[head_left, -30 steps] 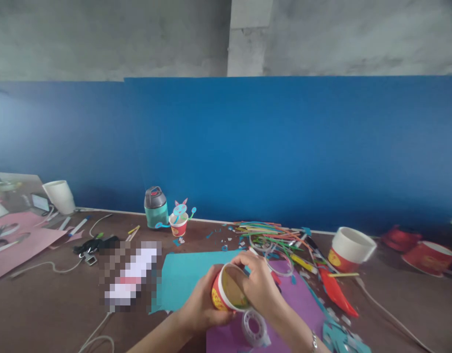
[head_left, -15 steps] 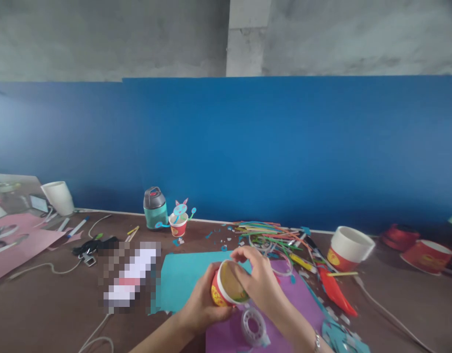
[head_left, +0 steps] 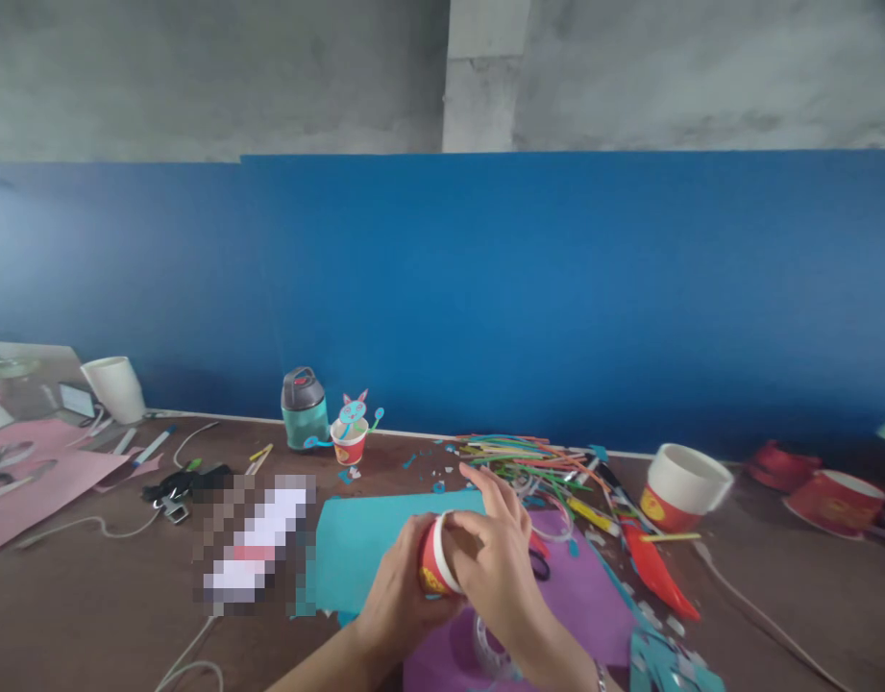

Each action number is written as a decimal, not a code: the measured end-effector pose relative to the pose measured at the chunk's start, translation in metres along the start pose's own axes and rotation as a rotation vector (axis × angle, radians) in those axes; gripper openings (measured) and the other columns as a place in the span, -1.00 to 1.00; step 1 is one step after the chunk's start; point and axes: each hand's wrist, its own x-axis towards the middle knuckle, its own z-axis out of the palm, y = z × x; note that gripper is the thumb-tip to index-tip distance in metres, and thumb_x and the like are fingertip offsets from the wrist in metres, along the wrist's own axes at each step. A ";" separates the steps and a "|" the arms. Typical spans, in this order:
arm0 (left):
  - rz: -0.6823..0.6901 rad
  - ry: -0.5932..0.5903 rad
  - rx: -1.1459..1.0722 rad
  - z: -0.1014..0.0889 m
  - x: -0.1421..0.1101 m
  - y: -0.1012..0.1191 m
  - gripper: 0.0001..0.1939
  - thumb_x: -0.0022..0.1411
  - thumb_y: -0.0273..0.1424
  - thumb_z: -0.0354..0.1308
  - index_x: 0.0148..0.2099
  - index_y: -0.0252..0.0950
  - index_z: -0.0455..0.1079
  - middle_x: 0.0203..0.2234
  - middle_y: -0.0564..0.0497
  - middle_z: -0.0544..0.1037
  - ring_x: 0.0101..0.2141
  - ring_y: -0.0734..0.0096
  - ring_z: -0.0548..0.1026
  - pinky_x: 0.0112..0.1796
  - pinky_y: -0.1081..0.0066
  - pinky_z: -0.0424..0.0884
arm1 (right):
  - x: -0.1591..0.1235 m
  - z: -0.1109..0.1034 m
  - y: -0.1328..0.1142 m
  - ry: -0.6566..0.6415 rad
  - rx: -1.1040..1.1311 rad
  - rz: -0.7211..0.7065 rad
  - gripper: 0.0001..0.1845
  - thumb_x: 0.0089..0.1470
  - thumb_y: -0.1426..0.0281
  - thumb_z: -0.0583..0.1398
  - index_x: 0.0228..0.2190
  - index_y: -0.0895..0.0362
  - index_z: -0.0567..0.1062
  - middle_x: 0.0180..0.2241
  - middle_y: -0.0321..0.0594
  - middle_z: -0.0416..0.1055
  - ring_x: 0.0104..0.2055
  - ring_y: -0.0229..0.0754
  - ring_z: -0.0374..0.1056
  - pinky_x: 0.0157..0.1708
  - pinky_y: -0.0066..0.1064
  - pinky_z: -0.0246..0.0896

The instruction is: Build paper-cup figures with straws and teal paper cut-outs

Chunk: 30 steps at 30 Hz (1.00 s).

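Observation:
A red and white paper cup (head_left: 430, 565) is tipped on its side between my hands, its mouth turned to the right. My left hand (head_left: 395, 588) is wrapped round its outside. At the mouth, my right hand (head_left: 498, 553) grips the rim, with part of it inside the cup and the other fingers stretched upward. The fingertips in the cup are hidden, and so is whatever lies there. Below my right wrist, a roll of clear tape (head_left: 485, 649) is partly covered, lying on purple paper (head_left: 593, 601). Turquoise paper (head_left: 352, 548) lies to the left.
A cup with a paper cat figure (head_left: 350, 442) stands beside a turquoise flask (head_left: 305, 413) at the back. Coloured pipe cleaners (head_left: 506, 449), a yellow cutter (head_left: 592, 515) and scissors handles (head_left: 538, 562) lie to the right. Another paper cup (head_left: 683, 490) stands farther right, near paper scraps.
The cup has turned so that its mouth faces more to the right. My right hand has shifted over the mouth, with its outer fingers now raised, and covers more of the tape roll.

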 end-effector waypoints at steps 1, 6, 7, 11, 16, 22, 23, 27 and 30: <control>-0.015 0.000 -0.009 0.000 0.001 0.002 -0.33 -0.12 -0.53 0.27 0.08 -0.21 0.16 -0.10 -0.09 0.46 -0.12 0.12 0.46 -0.12 0.23 0.40 | 0.000 0.001 0.001 -0.004 0.018 -0.006 -0.79 0.00 0.48 0.13 -0.53 0.05 0.55 0.17 -0.19 0.20 0.19 0.16 0.01 0.06 0.11 -0.04; -0.086 0.012 -0.075 0.000 0.004 0.008 -0.39 -0.04 -0.40 0.29 0.05 -0.24 0.14 -0.10 -0.11 0.47 -0.14 0.16 0.48 -0.12 0.26 0.41 | -0.002 0.001 0.000 -0.062 0.070 -0.049 -0.83 0.11 0.41 0.06 -0.41 0.06 0.45 0.17 -0.15 0.18 0.21 0.09 0.01 0.10 0.09 -0.03; -0.087 0.009 -0.097 0.000 0.004 0.007 -0.40 -0.03 -0.38 0.29 0.05 -0.24 0.14 -0.11 -0.10 0.48 -0.15 0.18 0.49 -0.13 0.28 0.42 | -0.003 0.001 0.000 -0.082 0.077 -0.060 -0.81 0.14 0.42 0.03 -0.39 0.06 0.44 0.16 -0.15 0.19 0.21 0.07 0.01 0.10 0.07 -0.03; -0.072 -0.006 -0.181 0.001 0.003 0.002 -0.40 -0.01 -0.38 0.29 0.05 -0.24 0.13 -0.12 -0.08 0.48 -0.17 0.22 0.49 -0.16 0.32 0.42 | -0.003 0.000 -0.001 -0.133 0.099 -0.084 -0.76 0.19 0.45 -0.03 -0.38 0.05 0.41 0.14 -0.17 0.22 0.19 -0.02 0.04 0.12 -0.01 -0.01; -0.066 -0.031 -0.246 0.000 0.002 0.001 -0.39 -0.01 -0.38 0.30 0.06 -0.25 0.12 -0.11 -0.08 0.47 -0.16 0.22 0.49 -0.15 0.33 0.42 | 0.000 -0.002 -0.003 -0.165 0.094 -0.057 -0.75 0.08 0.55 -0.01 -0.48 0.08 0.40 0.09 -0.18 0.26 0.12 -0.02 0.13 0.05 -0.07 0.09; -0.014 -0.034 -0.073 -0.001 0.002 -0.001 -0.38 -0.04 -0.41 0.32 0.06 -0.22 0.13 -0.11 -0.08 0.46 -0.15 0.19 0.47 -0.12 0.27 0.39 | 0.003 0.000 0.003 -0.209 0.079 0.077 -0.74 -0.07 0.60 0.07 -0.52 0.07 0.50 0.08 -0.14 0.29 0.13 0.11 0.13 0.01 0.02 0.08; -0.001 -0.033 -0.042 -0.001 0.001 -0.002 -0.37 -0.04 -0.42 0.32 0.06 -0.21 0.13 -0.11 -0.08 0.45 -0.15 0.17 0.47 -0.11 0.26 0.38 | 0.004 0.000 0.004 -0.197 0.081 0.095 -0.73 -0.10 0.61 0.08 -0.53 0.07 0.52 0.07 -0.14 0.30 0.12 0.12 0.14 0.01 0.04 0.07; 0.029 -0.012 0.020 -0.002 0.000 -0.006 -0.38 -0.05 -0.47 0.29 0.06 -0.19 0.14 -0.13 -0.05 0.44 -0.16 0.19 0.47 -0.14 0.28 0.39 | 0.005 0.000 0.003 -0.129 0.118 0.123 -0.72 -0.13 0.61 0.09 -0.58 0.07 0.54 0.03 -0.13 0.35 0.09 0.12 0.17 0.02 0.02 0.07; 0.036 -0.003 0.024 -0.002 -0.001 -0.005 -0.39 -0.06 -0.50 0.28 0.05 -0.19 0.16 -0.14 -0.04 0.45 -0.17 0.21 0.47 -0.16 0.29 0.39 | 0.006 -0.001 -0.001 -0.106 0.148 0.143 -0.74 -0.12 0.58 0.10 -0.61 0.09 0.54 0.01 -0.11 0.37 0.08 0.10 0.18 0.01 -0.02 0.09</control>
